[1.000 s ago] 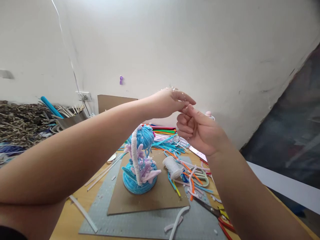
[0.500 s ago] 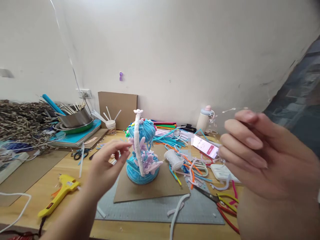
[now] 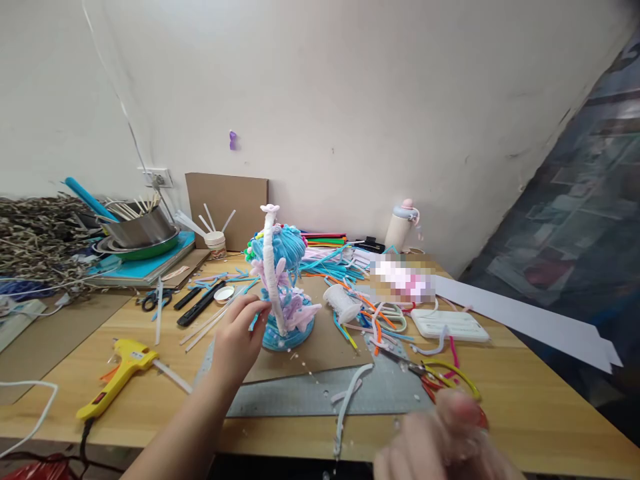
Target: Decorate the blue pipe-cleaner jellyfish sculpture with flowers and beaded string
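Observation:
A fluffy blue pipe-cleaner craft stands upright on cardboard, with lilac petals and a tall white wrapped stem at its front. My left hand is beside the stem's lower part, fingertips pinched together; what lies between them is too small to make out. Down in the lower right, my right hand is curled and smeared by motion. Tiny clear beads on a thin string trail from near the craft's base towards the right hand, partly lost in blur.
A yellow glue gun lies at left. Right of the craft are a white spool, loose pipe cleaners, scissors and a white case. A bottle stands by the wall. Black cutters lie behind my left hand.
My right hand has dropped from high at the right to the lower edge and towards the middle. My left hand has shifted right and slightly down, closer to the stem.

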`<state>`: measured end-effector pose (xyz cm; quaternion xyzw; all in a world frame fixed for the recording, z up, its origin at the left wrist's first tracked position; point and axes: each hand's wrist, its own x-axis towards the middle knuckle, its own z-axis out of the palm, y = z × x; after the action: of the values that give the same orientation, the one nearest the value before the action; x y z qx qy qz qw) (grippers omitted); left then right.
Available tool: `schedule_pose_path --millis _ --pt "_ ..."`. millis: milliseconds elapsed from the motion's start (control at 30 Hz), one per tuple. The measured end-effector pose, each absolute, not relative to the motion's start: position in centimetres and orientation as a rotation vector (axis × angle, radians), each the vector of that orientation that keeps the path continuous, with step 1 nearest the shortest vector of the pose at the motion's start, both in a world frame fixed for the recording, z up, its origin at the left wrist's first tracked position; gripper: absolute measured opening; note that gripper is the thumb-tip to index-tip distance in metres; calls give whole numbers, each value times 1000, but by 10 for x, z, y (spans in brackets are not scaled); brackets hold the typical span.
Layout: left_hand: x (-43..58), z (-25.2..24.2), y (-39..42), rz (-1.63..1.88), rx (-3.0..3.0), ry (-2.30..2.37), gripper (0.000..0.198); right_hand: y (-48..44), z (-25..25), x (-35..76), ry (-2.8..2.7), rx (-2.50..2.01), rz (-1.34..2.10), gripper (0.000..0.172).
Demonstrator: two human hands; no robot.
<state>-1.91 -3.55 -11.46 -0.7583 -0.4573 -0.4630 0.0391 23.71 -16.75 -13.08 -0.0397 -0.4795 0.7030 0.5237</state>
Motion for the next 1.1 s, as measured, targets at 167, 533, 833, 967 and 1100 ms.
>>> schedule_pose_path --millis 167,533,833,967,1100 --pt "-20 -118 -39 -1509 -2274 -1468 9 -138 -130 213 -1232 -141 1835 82" --pt "-21 -124 -31 -1755 -2148 -1827 17 -71 -149 151 -1547 -913 1217 43" --pt "-22 -123 -25 -1837 -2135 -1929 20 -68 -141 141 -1891 -1145 682 47" --pt "-22 -122 -21 -1883 -2160 -1919 19 -67 -136 137 -1916 -1183 616 46" --pt "-22 -120 -19 -1884 -2166 -1895 19 -65 -132 135 -1925 -1169 617 45"
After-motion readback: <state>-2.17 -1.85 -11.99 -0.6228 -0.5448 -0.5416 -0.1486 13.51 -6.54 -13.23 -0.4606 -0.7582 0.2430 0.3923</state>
